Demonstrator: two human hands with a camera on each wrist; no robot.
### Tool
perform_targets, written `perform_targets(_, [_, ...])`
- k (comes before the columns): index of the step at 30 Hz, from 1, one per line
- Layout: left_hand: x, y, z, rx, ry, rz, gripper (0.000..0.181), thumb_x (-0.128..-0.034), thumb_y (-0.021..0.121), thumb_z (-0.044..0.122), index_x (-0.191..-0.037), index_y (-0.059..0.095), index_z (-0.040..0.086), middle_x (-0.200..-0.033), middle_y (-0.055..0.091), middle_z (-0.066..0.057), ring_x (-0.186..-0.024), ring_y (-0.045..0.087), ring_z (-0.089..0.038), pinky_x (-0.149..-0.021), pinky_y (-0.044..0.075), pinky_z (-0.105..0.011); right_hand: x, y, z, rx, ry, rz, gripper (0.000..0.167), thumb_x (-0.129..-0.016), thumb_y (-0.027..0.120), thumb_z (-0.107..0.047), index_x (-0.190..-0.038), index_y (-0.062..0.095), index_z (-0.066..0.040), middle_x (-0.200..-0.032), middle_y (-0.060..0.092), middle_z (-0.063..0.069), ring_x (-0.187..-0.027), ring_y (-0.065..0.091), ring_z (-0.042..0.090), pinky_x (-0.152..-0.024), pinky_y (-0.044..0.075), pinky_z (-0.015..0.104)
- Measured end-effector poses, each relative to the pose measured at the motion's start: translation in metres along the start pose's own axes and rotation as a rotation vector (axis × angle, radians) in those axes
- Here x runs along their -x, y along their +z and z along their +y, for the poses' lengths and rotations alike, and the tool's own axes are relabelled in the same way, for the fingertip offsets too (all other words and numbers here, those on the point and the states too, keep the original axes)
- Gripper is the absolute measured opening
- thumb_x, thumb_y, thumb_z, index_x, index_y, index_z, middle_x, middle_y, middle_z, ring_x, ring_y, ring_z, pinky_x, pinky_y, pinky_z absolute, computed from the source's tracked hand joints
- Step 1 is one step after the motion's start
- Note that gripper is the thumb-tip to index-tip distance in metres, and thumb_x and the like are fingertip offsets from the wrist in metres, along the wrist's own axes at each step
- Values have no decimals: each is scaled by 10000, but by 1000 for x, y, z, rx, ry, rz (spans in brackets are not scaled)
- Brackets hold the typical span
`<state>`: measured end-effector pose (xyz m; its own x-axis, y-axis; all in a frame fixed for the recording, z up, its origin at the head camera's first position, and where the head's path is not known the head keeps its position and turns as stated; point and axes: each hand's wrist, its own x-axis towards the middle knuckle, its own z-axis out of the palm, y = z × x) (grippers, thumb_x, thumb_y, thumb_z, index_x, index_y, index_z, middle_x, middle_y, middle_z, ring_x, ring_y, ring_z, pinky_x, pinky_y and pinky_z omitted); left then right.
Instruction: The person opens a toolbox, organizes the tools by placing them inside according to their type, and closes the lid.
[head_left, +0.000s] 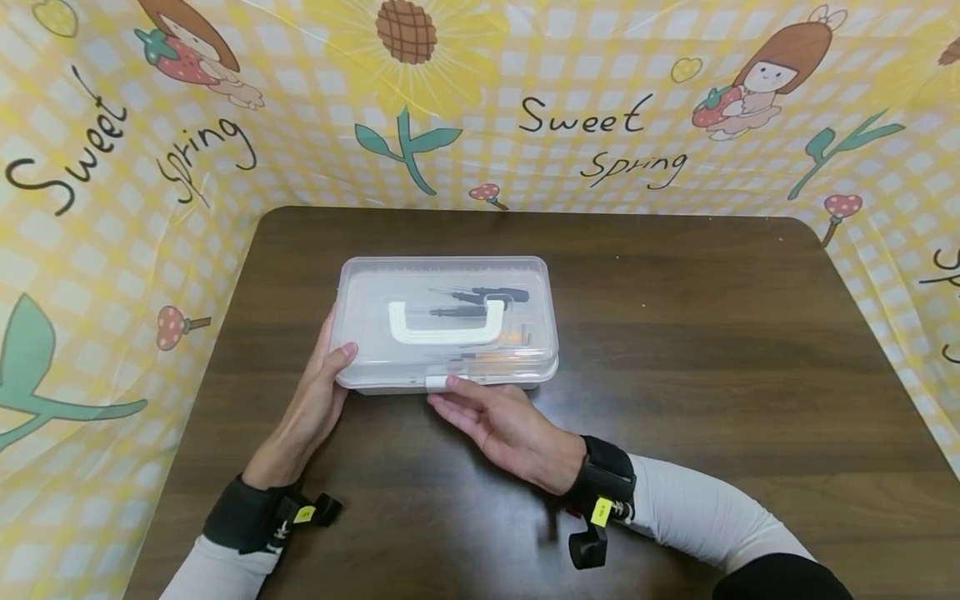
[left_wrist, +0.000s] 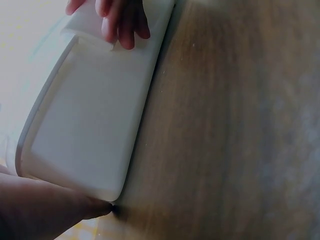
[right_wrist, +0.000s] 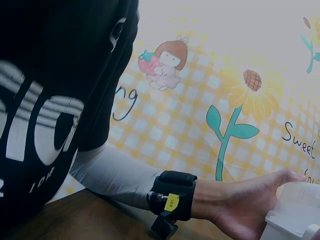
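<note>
A clear plastic storage box (head_left: 450, 275) with a closed lid and a white carrying handle (head_left: 446, 335) lies on the table. Dark-handled tools (head_left: 480, 302) and orange items show blurrily through its lid. My left hand (head_left: 307, 408) grips the box's left end, thumb on the front corner; most of its fingers are hidden behind that end. At the middle of the front, the thumb of my right hand (head_left: 510, 429) touches the white latch (head_left: 437, 383), its other fingers stretched out just below. The left wrist view shows those fingertips (left_wrist: 127, 37) against the front wall by the latch.
The brown wooden table (head_left: 712, 350) extends around the box, with rounded far corners. A yellow checked cloth (head_left: 480, 75) with printed flowers and figures hangs behind it and along both sides. Each wrist wears a black strap (head_left: 600, 475) with a small camera.
</note>
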<state>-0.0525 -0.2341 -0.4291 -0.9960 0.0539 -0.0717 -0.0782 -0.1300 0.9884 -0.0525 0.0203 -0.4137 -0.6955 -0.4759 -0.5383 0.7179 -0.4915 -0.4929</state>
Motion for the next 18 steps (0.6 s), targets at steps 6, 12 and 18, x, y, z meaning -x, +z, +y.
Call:
perform_targets(6, [-1, 0, -1, -12, 1, -8, 753, -1082, 377, 177, -1717, -22, 248, -1779, -38, 12, -1570, 54, -188, -1261, 110, -375, -1, 0, 0, -17, 0, -5, 390, -1079, 566, 5, -1462, 497, 37, -1458, 593, 251, -1372, 581, 344, -1093, 529, 391])
perform_targets(12, [-1, -1, -2, -6, 4, -2, 748, -1088, 382, 180, -1717, -19, 241, -1777, -33, 16, -1571, 50, -180, -1248, 127, -343, -3, -1, 1, -19, 6, 5, 394, -1072, 588, -2, -1454, 498, 35, -1442, 602, 253, -1369, 583, 348, -1101, 522, 400])
perform_targets(18, [1, -2, -4, 1, -8, -3, 750, -1104, 394, 214, -1715, -41, 237, -1778, -51, 13, -1572, 39, -180, -1253, 121, -350, -4, -4, 3, -7, 2, 6, 376, -1070, 596, -8, -1434, 505, 18, -1400, 627, 237, -1363, 586, 352, -1105, 520, 408])
